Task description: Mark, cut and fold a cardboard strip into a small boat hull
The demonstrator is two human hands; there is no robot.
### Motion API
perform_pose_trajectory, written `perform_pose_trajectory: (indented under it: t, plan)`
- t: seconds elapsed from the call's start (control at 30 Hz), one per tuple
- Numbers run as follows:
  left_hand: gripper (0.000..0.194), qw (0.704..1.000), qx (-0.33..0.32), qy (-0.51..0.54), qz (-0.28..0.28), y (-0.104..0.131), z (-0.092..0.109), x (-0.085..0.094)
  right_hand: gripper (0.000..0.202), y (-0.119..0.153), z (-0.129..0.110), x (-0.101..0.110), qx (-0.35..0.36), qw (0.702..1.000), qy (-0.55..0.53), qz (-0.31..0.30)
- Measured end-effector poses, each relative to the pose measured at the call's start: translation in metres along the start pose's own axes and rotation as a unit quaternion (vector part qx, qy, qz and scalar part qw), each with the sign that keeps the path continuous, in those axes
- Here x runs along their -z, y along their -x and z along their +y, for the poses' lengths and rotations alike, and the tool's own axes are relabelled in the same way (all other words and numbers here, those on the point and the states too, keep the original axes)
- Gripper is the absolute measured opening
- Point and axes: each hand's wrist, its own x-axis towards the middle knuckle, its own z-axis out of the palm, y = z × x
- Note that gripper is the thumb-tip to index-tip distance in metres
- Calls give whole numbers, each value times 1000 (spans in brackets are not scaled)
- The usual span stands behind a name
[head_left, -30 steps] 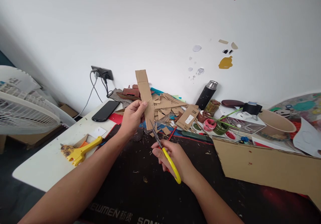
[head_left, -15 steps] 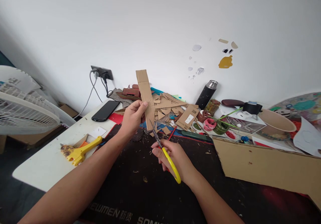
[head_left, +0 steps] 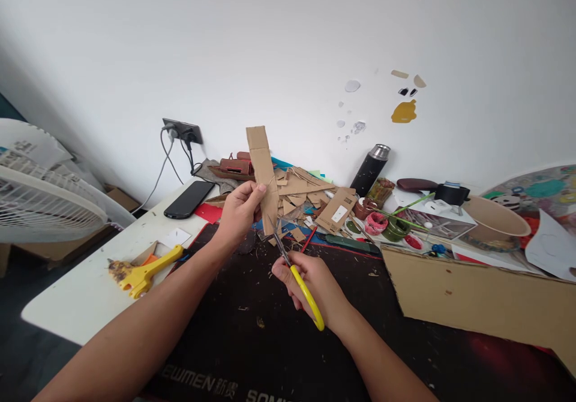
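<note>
Pinched between the thumb and fingers of my left hand (head_left: 243,210) is a long cardboard strip (head_left: 260,150), held up nearly upright with a crease near its top. My right hand (head_left: 312,282) is wrapped round the yellow handle of a pair of scissors (head_left: 308,297). The scissor blades point up and left, meeting the strip's lower end; whether they bite into it I cannot tell. Behind both hands lies a heap of cardboard scraps (head_left: 301,189), with a printed cardboard piece (head_left: 337,210) at its right.
On the left are a yellow glue gun (head_left: 144,273), a black phone (head_left: 189,199) and a white fan (head_left: 49,192). A black flask (head_left: 371,171), paint pots (head_left: 375,223) and a large cardboard sheet (head_left: 481,294) stand on the right. A dark mat (head_left: 252,342) covers the table.
The cardboard strip and my left hand have shifted very slightly to the right. The scissors stay at the strip's lower end.
</note>
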Motion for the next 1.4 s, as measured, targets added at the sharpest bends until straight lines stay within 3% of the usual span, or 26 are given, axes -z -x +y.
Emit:
perform_pose_trajectory:
  t: [0.47,0.73,1.4]
  plan:
    - [48,1000,12,-17,-18,-3,-8,4,40,1,-1,0,6,997,73,32]
    - [48,1000,4,8,1,-9,2,9,31,2,0,0,19,992,119,42]
    - [42,1000,3,6,-20,-13,6,6,25,3,-8,-3,32,975,205,73]
